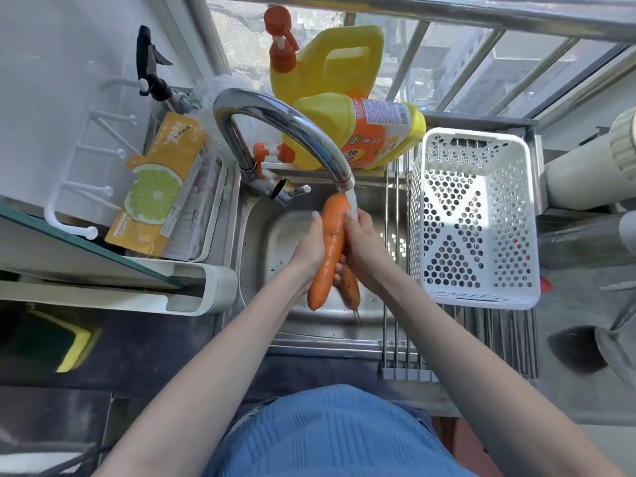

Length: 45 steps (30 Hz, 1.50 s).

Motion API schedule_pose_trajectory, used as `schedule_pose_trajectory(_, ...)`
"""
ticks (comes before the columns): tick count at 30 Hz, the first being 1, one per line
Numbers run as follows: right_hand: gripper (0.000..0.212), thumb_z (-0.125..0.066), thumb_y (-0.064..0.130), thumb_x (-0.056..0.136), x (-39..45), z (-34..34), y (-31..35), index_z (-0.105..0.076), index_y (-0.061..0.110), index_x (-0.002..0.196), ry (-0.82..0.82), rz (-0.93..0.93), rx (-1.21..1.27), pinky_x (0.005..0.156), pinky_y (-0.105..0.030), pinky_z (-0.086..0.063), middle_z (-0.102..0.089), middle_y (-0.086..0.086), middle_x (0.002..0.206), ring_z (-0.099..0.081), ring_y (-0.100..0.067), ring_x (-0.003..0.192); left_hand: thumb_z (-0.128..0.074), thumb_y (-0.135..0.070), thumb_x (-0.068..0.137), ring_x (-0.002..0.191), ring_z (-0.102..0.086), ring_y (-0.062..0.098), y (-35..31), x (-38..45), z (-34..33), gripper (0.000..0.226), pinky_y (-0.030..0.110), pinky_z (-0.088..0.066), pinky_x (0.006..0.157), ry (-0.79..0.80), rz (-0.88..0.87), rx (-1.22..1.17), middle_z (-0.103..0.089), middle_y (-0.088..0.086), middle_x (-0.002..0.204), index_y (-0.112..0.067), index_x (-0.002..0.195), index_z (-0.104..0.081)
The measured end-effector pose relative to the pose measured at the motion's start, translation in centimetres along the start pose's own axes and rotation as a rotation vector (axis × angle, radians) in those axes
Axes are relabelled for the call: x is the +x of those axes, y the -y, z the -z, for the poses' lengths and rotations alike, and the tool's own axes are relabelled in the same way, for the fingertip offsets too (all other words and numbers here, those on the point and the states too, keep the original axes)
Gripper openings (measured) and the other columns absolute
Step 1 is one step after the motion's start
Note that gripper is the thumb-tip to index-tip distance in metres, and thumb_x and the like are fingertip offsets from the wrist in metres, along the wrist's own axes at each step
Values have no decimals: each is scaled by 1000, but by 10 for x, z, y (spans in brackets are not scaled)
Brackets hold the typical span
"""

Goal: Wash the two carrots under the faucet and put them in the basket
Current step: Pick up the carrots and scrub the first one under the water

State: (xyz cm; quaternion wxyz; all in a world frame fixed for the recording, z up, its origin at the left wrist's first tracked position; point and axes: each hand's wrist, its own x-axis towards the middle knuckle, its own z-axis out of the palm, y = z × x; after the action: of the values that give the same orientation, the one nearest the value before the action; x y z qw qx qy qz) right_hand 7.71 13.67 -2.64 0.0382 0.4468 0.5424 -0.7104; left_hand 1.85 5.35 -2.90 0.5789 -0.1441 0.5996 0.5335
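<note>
A large orange carrot is held upright over the steel sink, its thick end under the running chrome faucet. My left hand grips its left side and my right hand presses on its right side, in the water stream. A smaller, darker carrot shows below my hands; whether it lies in the sink or is held I cannot tell. The white perforated basket stands empty on a rack to the right of the sink.
Two yellow detergent bottles sit behind the faucet. A yellow lemon-print box lies in a white tray at left. A yellow-green sponge lies on the dark counter at lower left. Steel rack rods cross the sink's right side.
</note>
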Motion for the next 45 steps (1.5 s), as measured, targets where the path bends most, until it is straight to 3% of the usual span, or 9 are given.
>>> schedule_pose_trajectory(4,67,-60,24,94,0,12,2,-19,22,147,155,8,-4,72,-33,-50,-53,-15,118,-58,-20,78,-11,-67,95,37,-48,14,1,-1,0,81,17,-40,38,-6,21,29,-52,10,56,-3,82,-59)
schedule_pose_trajectory(10,53,-45,35,101,1,-14,14,-24,14,145,-93,-45,-8,72,-35,-51,-51,-9,117,-57,-19,89,-12,-63,97,62,-63,23,3,6,-2,77,27,-52,52,-190,-160,284,-65,17,79,-7,99,-65)
schedule_pose_trajectory(15,49,-23,46,103,6,-17,18,-55,11,93,-249,-273,362,59,-27,-50,-61,-9,80,-58,-17,68,-13,-60,98,46,-58,23,16,4,-5,73,29,-50,47,-198,-265,324,-57,14,58,-8,68,-55)
schedule_pose_trajectory(22,58,-43,30,102,-11,-5,-2,-10,22,149,13,6,-48,71,-35,-58,-55,-7,115,-65,-21,83,-12,-62,98,39,-52,16,5,2,-5,75,21,-41,39,-89,-45,137,-55,10,53,-5,91,-60)
schedule_pose_trajectory(28,40,-38,33,103,-2,-9,7,-27,10,134,-168,-40,-50,57,-22,-48,-50,-1,89,-54,-10,72,-13,-61,98,69,-66,30,10,7,-16,70,35,-54,59,-201,-143,248,-68,20,83,-13,89,-63)
schedule_pose_trajectory(32,51,-22,48,102,22,-11,20,-44,11,129,-304,-241,202,86,-38,-51,-58,-15,125,-61,-28,105,-12,-59,99,51,-63,25,16,1,-17,75,31,-53,50,-232,-227,322,-62,14,58,-8,72,-59)
schedule_pose_trajectory(36,35,-35,41,103,10,-12,7,-30,15,125,-181,-90,83,57,-24,-49,-52,-6,104,-57,-14,80,-11,-62,97,58,-62,29,6,6,-7,80,32,-51,52,-215,-176,329,-60,13,60,-4,77,-61)
schedule_pose_trajectory(41,47,-51,31,99,14,-11,4,-32,6,135,-118,-36,82,61,-18,-49,-52,-11,116,-56,-11,86,-10,-53,100,81,-67,37,10,5,-11,74,47,-57,75,-386,-406,591,-68,23,90,-1,96,-64)
schedule_pose_trajectory(45,35,-41,47,100,19,-14,9,-50,14,93,-155,-96,294,53,-22,-44,-51,-2,72,-51,-11,61,-18,-46,102,96,-62,41,9,-9,-19,58,39,-48,76,-458,-449,823,-65,24,108,-1,108,-55)
